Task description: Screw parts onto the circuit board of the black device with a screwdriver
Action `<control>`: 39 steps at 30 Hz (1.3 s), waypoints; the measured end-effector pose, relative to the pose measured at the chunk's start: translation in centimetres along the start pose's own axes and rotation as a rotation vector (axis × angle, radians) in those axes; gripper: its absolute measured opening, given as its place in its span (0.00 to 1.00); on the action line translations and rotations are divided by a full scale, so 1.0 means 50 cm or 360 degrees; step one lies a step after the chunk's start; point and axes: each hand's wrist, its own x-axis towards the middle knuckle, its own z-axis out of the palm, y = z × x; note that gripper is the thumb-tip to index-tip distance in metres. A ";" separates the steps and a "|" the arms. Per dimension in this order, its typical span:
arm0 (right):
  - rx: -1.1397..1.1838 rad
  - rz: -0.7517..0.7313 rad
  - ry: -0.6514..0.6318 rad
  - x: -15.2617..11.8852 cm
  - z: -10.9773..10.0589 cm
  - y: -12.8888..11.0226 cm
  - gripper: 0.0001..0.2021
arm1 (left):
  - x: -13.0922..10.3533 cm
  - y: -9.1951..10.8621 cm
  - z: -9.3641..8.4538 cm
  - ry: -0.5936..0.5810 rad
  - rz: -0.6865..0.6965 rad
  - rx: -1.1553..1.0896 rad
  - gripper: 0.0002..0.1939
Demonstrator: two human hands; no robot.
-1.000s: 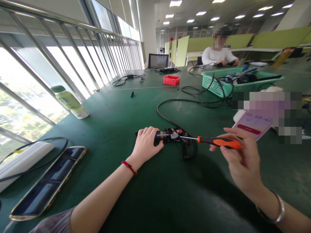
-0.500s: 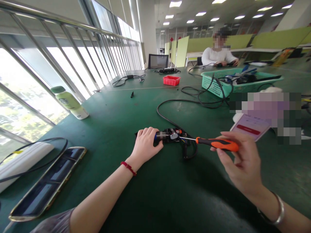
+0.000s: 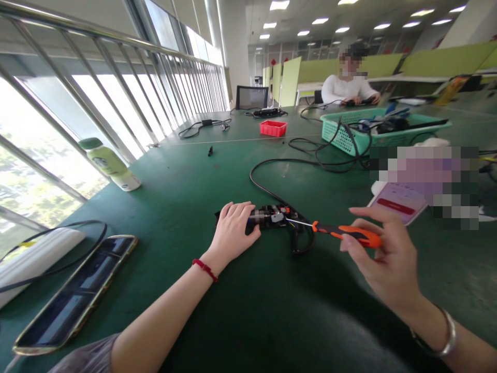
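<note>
On the green table, my left hand (image 3: 234, 228) is wrapped over the left part of a black device (image 3: 265, 217) whose inner parts and small coloured wires show. A thick black cable runs from the device's right end. To the right, my right hand (image 3: 386, 256) holds an orange and black screwdriver (image 3: 347, 232) by its handle, thumb below and index finger lifted off it. The screwdriver's thin shaft points left, and its tip is at the open part of the device, beside the wires. Exactly what the tip touches is too small to tell.
A phone (image 3: 75, 292) and a white object (image 3: 42, 259) with a black cable lie at the left, below a green bottle (image 3: 111, 165). Farther back are a red tray (image 3: 273, 128) and a teal basket (image 3: 341, 135). A person (image 3: 345, 88) sits across the table.
The fingers of my right hand have shifted on the screwdriver handle, with the index finger now raised more. My left hand and the device have stayed in place.
</note>
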 end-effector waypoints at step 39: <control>-0.0107 -0.0010 0.0068 0.006 -0.001 -0.001 0.09 | 0.002 0.004 -0.008 -0.0046 -0.0014 -0.0008 0.14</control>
